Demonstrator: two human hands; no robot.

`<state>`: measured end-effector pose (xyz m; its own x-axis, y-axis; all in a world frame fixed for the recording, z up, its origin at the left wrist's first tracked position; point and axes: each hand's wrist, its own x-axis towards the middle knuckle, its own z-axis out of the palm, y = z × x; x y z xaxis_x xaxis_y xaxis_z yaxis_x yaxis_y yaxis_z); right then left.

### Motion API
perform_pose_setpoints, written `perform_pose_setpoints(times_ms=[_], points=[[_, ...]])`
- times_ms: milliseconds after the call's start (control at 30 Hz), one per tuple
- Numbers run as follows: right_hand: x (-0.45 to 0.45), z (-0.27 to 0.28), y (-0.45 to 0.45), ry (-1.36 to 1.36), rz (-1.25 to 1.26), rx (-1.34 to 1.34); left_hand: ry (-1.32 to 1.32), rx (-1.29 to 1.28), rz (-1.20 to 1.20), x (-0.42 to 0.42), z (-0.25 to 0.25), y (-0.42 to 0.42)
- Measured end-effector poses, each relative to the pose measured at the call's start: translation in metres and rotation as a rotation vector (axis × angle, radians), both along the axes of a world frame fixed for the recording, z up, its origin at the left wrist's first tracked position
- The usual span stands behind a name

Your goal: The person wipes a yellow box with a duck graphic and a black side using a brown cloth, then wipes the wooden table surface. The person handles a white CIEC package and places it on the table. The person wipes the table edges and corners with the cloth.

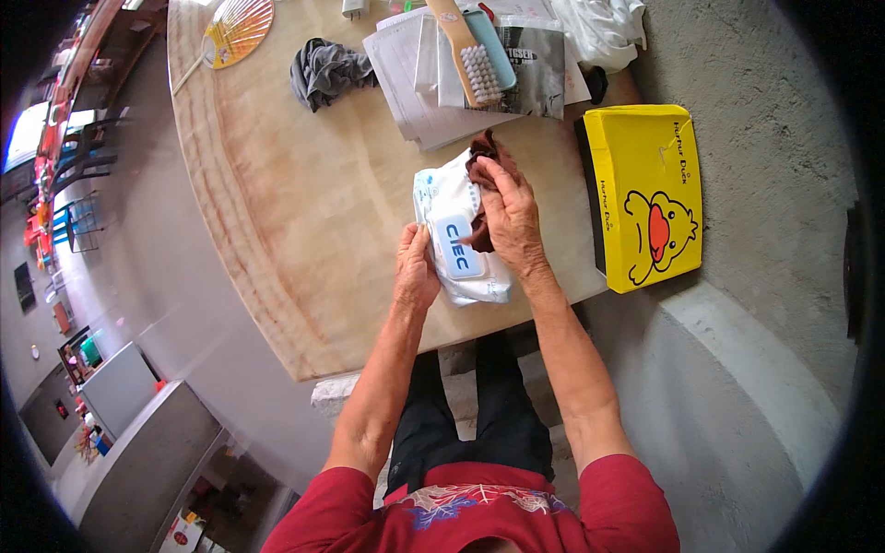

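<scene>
A white and light-blue soft pack of wipes with a plastic flip lid lies near the front of the marble-patterned table. My left hand grips its left edge, the thumb on top. In my right hand is a dark brown cloth, bunched under the fingers and pressed against the pack's upper right side. Part of the cloth hangs down over the edge of the lid, which is down. My right palm hides some of the pack's right edge.
Papers lie at the back under a wooden-handled scrub brush and a grey plastic bag. Left of them are a crumpled grey cloth and a hand fan. A yellow duck-printed box stands at right against the rough wall.
</scene>
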<state>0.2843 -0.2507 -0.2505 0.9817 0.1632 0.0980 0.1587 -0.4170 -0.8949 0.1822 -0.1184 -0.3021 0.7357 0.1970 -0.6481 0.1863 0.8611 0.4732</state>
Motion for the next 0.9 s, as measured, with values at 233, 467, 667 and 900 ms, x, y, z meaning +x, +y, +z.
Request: perform_pose_setpoints(times_ms=[233,467,667,900], points=[[-0.034,0.028,-0.007,0.19,0.011,-0.007,0.274,0.158,-0.049,0.005,0.028,-0.022],[-0.098,0.067,-0.016,0.291,0.117,0.148,-0.067,-0.43,-0.091,0.005,0.022,-0.043],[-0.118,0.096,-0.037,0.42,0.391,0.242,-0.355,-0.811,-0.106,-0.02,0.013,-0.024],[-0.046,0.088,0.005,-0.02,0.181,-0.054,-0.571,-0.627,-0.156,-0.009,0.07,-0.038]])
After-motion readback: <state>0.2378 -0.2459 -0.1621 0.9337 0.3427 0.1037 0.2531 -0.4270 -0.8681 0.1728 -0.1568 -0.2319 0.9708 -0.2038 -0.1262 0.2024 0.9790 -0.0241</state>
